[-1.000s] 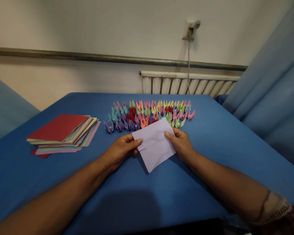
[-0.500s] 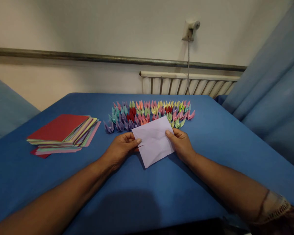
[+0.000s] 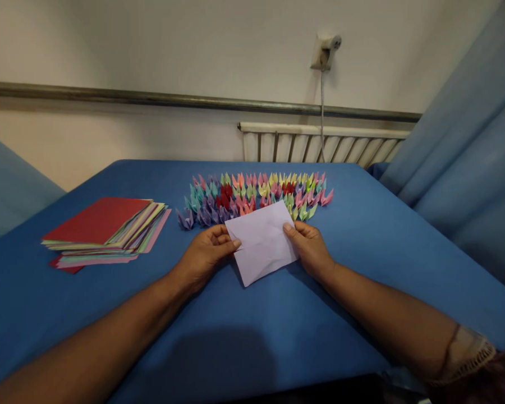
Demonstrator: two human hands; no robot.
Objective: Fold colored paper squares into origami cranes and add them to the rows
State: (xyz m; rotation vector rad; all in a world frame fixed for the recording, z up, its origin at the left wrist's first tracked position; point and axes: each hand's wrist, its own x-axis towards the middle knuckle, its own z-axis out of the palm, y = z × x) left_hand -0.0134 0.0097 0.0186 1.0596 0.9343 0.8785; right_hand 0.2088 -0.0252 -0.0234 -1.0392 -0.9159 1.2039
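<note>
A lilac sheet of paper (image 3: 263,244), slightly creased, is held up over the table, tilted with its right side higher. My left hand (image 3: 210,249) pinches its left edge, thumb on top and fingers mostly behind. On the opposite edge my right hand (image 3: 313,247) grips it the same way. Just beyond the sheet stand rows of folded paper cranes (image 3: 252,193) in purple, teal, red, pink, yellow and green; the sheet hides part of the front row.
To the left lies a stack of coloured paper (image 3: 101,221), red on top, its edges uneven. A blue cloth covers the table (image 3: 387,224). Behind are a metal rail (image 3: 172,100), a plug with a hanging cord (image 3: 323,101), and a blue curtain (image 3: 467,140) on the right.
The lilac paper has shifted very slightly left and its lower corner has risen a little. Both hands keep their hold; the whole view has drifted slightly.
</note>
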